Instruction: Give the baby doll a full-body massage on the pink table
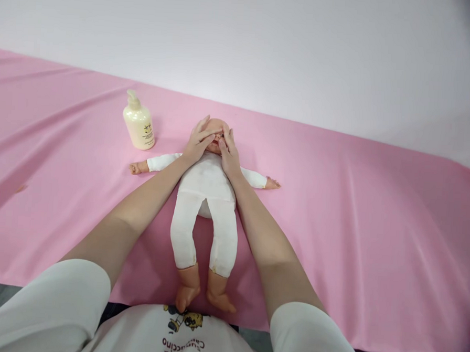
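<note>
A baby doll [207, 180] with a white cloth body lies on its back, feet toward me and arms spread to both sides. My left hand [198, 141] rests on the left side of the doll's head, its fingers stretched out and the thumb reaching across the face. On the other side, my right hand [230, 152] lies along the cheek with its fingers extended upward. Both hands touch the head and partly cover the face. Neither one grips anything.
A cream-coloured pump bottle [139, 123] stands upright to the left of the doll's head, beyond its outstretched arm. Pink cloth [353, 245] with folds covers the table. Behind the table rises a white wall [265, 51].
</note>
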Demonstrator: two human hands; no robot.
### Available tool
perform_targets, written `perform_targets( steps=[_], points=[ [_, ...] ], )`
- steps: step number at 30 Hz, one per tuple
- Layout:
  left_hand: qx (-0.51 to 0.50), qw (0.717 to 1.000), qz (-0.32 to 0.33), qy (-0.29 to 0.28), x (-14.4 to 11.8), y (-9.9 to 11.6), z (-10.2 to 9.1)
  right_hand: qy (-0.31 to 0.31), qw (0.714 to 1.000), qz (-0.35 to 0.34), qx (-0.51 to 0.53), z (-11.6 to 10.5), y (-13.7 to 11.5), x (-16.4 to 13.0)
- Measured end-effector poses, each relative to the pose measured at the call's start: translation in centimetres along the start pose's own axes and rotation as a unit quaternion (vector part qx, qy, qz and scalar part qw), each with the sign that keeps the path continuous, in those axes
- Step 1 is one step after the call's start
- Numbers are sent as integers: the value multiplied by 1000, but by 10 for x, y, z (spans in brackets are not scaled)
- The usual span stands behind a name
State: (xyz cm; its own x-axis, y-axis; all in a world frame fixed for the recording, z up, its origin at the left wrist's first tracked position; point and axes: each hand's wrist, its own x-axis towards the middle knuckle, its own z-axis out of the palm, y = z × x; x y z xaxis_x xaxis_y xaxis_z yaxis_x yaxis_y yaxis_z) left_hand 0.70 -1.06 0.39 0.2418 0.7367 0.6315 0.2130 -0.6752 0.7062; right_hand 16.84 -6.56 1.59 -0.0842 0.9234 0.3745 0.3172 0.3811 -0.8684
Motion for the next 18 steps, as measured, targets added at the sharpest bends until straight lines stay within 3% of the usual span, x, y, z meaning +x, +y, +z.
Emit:
perform_targets(
  steps=[11,18],
  points=[
    [-13,996,-74,44,-1,-23,5,38,994,95,28,3,9,2],
    [41,999,25,18,8,-4,6,5,1000,-28,-5,-2,-1,5]
  ],
)
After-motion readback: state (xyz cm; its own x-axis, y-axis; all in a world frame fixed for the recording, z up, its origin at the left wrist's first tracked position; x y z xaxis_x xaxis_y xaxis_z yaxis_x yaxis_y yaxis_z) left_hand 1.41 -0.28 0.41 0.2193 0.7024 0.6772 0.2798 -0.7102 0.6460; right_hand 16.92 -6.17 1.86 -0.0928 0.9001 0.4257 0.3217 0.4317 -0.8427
